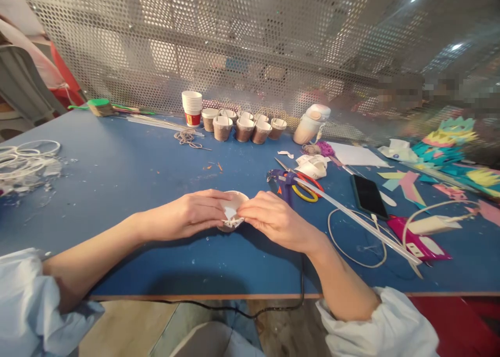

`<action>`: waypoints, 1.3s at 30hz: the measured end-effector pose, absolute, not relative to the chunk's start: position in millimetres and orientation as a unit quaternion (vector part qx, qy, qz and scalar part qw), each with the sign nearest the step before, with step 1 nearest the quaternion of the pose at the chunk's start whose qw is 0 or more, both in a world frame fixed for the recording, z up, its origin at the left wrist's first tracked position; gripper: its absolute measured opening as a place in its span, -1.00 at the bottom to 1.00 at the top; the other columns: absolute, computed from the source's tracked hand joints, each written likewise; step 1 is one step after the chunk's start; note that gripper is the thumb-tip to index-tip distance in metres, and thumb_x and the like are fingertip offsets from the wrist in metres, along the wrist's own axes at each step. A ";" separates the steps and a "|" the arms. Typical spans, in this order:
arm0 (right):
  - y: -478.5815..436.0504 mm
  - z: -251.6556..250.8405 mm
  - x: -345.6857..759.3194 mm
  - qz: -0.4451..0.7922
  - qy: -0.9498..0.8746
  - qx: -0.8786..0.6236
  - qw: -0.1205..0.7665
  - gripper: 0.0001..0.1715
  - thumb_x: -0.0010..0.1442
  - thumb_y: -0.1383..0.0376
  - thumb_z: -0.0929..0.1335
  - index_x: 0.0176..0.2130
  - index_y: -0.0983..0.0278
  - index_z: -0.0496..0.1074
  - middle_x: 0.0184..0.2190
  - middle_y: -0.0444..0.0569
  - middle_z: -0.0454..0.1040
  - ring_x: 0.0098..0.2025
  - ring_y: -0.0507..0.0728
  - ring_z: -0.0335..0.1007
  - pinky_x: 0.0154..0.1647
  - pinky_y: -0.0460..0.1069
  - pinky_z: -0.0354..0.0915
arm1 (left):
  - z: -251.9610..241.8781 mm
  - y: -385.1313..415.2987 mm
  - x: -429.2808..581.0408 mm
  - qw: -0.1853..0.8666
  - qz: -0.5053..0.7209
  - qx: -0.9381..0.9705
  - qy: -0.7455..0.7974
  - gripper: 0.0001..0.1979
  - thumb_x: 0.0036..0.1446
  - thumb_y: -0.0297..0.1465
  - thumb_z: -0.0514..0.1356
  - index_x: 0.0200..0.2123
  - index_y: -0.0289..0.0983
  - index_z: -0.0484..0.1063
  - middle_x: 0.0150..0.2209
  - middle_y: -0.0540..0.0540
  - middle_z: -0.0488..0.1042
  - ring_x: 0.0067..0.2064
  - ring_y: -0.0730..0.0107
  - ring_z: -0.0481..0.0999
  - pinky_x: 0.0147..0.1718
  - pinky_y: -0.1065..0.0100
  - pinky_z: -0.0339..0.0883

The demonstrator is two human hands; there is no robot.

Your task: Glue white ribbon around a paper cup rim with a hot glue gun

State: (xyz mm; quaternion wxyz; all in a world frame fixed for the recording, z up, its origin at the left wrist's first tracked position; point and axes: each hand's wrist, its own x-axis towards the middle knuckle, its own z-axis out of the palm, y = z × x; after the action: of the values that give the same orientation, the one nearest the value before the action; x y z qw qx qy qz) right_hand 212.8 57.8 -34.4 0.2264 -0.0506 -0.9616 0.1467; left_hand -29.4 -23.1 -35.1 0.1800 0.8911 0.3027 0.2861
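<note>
Near the front of the blue table [117, 190], a small pale cup [236, 196] sits between my hands, its whitish inside facing me. My left hand [199, 211] is closed on the cup's left side, with the fingers bent over its rim. From the right, my right hand [275, 217] pinches the rim with fingertips pressed together. A crumpled white edge [233, 221] shows between the two sets of fingertips. What lies under the fingers is hidden. A blue glue gun [285, 178] with a long clear glue stick [351, 216] lies just beyond my right hand.
Several brown-wrapped cups [222, 128] and a paper cup stack [192, 107] stand at the back. To the right are scissors [307, 192], a white tape roll [312, 166], a phone [369, 195], a pink power bank [422, 240] and a looped cable. White cord [29, 159] lies left.
</note>
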 end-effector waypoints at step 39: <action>55.0 -31.6 213.3 0.172 -0.929 -0.052 0.324 -0.78 0.31 0.37 0.25 -0.07 0.29 0.42 -0.08 0.09 0.44 -0.04 0.15 0.37 -0.03 0.11 0.30 | -52.3 -30.1 -18.6 0.020 0.354 0.875 0.330 -0.80 0.22 -0.48 0.11 -0.08 -0.27 0.39 -0.19 -0.18 0.42 -0.11 0.25 0.39 -0.07 0.15 0.34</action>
State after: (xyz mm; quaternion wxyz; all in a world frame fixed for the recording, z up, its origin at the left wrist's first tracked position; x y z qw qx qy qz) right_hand 213.3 55.0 -31.6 0.3239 -0.0519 -0.9288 0.1723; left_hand -18.6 -30.1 -52.3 0.0203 0.8747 0.3301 0.3542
